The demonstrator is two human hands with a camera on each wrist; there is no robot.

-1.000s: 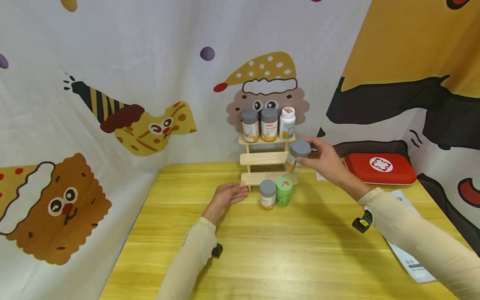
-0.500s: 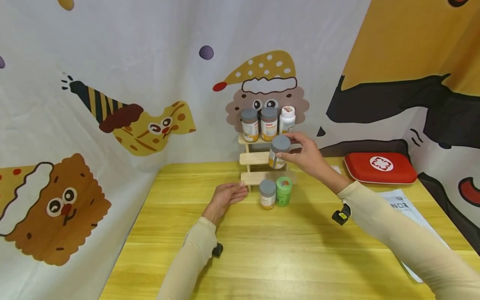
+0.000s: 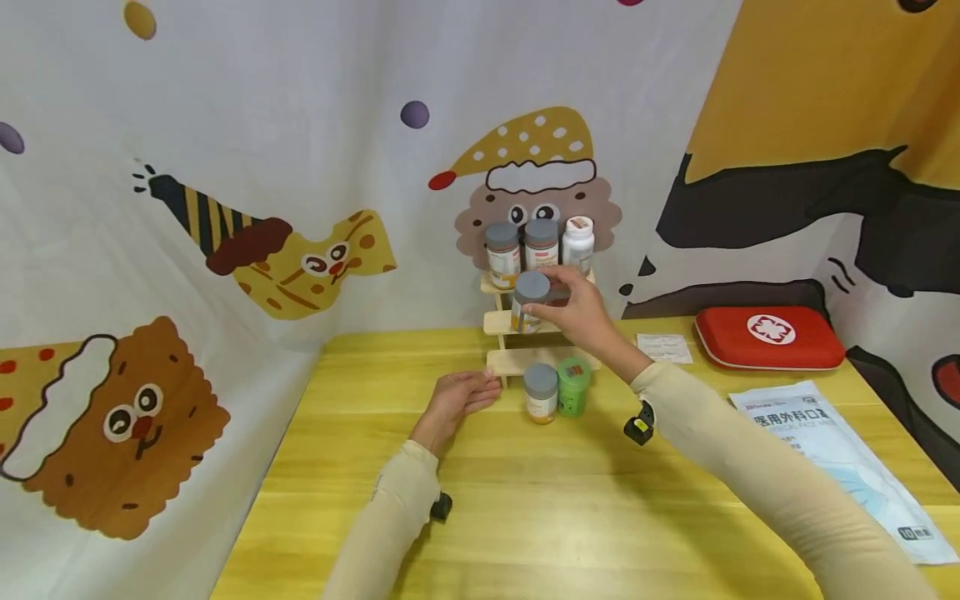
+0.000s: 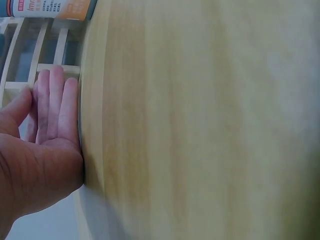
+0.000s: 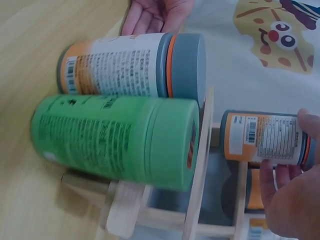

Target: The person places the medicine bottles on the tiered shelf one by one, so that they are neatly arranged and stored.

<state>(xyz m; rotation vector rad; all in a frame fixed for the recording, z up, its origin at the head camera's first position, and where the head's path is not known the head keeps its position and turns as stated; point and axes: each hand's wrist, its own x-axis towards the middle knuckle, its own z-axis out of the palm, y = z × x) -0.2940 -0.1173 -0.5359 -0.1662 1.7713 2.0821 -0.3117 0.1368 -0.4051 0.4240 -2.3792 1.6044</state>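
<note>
My right hand (image 3: 581,312) grips a grey-lidded supplement jar (image 3: 530,302) upright at the middle step of a small wooden display rack (image 3: 517,361). In the right wrist view, thumb and fingers hold the jar (image 5: 262,136) near its lid, over the rack. My left hand (image 3: 459,400) touches the left end of the lowest step. Its fingers lie straight along the rack's side in the left wrist view. In front of the rack stand another grey-lidded jar (image 3: 541,393) and a green canister (image 3: 573,388), side by side.
Two grey-lidded jars (image 3: 503,255) and a white bottle (image 3: 578,244) stand on the top step. To the right lie a red first-aid case (image 3: 768,337), a small paper slip (image 3: 664,348) and a face-mask packet (image 3: 843,471). A printed cloth (image 3: 360,167) hangs behind the table.
My right hand has carried the grey-lidded jar leftward, from the rack's right side to the left part of the middle step. The left hand has stayed at the lowest step.
</note>
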